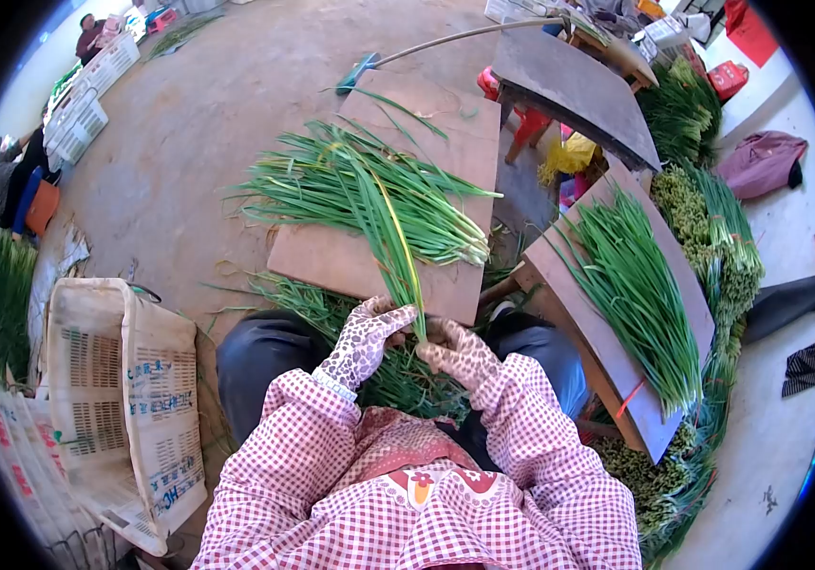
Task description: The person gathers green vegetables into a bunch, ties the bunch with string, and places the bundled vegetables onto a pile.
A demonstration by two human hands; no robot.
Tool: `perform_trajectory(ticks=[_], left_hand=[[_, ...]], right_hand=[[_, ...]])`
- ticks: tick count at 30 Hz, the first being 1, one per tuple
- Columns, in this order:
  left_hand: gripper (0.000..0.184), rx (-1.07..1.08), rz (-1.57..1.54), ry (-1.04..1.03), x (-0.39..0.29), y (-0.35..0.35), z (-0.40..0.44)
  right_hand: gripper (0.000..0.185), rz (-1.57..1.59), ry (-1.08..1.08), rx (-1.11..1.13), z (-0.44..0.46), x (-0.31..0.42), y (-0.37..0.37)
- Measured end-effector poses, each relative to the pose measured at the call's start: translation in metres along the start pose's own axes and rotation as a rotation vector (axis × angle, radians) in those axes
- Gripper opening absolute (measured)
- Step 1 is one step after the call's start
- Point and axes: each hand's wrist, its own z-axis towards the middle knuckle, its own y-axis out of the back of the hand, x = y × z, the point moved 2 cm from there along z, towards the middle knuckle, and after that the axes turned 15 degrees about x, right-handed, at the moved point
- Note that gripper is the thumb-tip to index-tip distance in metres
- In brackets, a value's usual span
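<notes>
A few long green chives [390,249], one leaf yellowed, are held upright in front of me with their pale ends low. My left hand [369,340], in a spotted glove, is closed around them from the left. On the other side my right hand [460,351], gloved too, pinches the lower ends. Their upper leaves overlap a loose pile of chives [426,217] on a board [322,255] before my knees. Loose green leaves [406,388] lie below my hands, between my legs.
At right, a small table [683,313] bears a bunch of chives [631,294] beside a red strip. A white plastic crate [165,408] stands at left. A dark table [564,90] and a broom [358,74] are farther ahead. Two people sit at far left.
</notes>
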Motion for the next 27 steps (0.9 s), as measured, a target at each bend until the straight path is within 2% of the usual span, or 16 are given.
perform_trajectory(ticks=[3,6,9,12,14,17,18,19,21,23,24,25,27], left_hand=[[0.024,-0.045,0.083,-0.037,-0.004,-0.007,-0.003],[0.024,-0.085,0.065,-0.047,-0.005,-0.005,-0.002],[0.018,-0.128,0.014,-0.041,-0.001,-0.002,0.0],[0.013,-0.072,-0.271,-0.088,0.001,-0.002,0.0],[0.012,-0.133,-0.297,-0.147,-0.003,0.005,0.001],[0.01,-0.211,-0.358,-0.277,-0.011,0.019,0.0],[0.01,-0.226,-0.346,-0.34,-0.018,0.019,-0.003],[0.009,-0.24,-0.334,-0.402,-0.024,0.019,-0.006],[0.009,-0.287,-0.333,-0.476,-0.031,0.029,-0.012],[0.012,-0.314,-0.191,-0.509,-0.036,0.033,-0.017],[0.012,-0.313,-0.204,-0.518,-0.037,0.031,-0.019],[0.015,-0.253,-0.162,-0.444,-0.037,0.026,-0.019],[0.018,-0.183,-0.124,-0.359,-0.031,0.017,-0.018]], right_hand=[[0.038,0.109,-0.009,-0.159,0.017,-0.007,0.002],[0.028,0.255,0.121,-0.19,0.025,-0.015,-0.003],[0.025,0.428,0.059,-0.307,0.025,-0.013,-0.006],[0.017,0.517,0.163,-0.332,0.029,-0.017,-0.01],[0.009,0.625,0.337,-0.372,0.036,-0.027,-0.01],[0.008,0.56,0.355,-0.256,0.028,-0.027,-0.003],[0.01,0.531,0.19,-0.315,0.017,-0.013,-0.007],[0.015,0.469,0.178,-0.303,0.007,-0.014,-0.007],[0.021,0.42,0.186,-0.07,-0.017,-0.031,0.002],[0.032,0.088,-0.325,-0.049,-0.044,-0.041,0.013],[0.045,-0.097,-0.524,-0.026,-0.052,-0.041,0.013],[0.057,-0.34,-0.527,-0.006,-0.061,-0.026,0.008],[0.063,-0.325,-0.211,-0.185,-0.065,-0.006,0.006]])
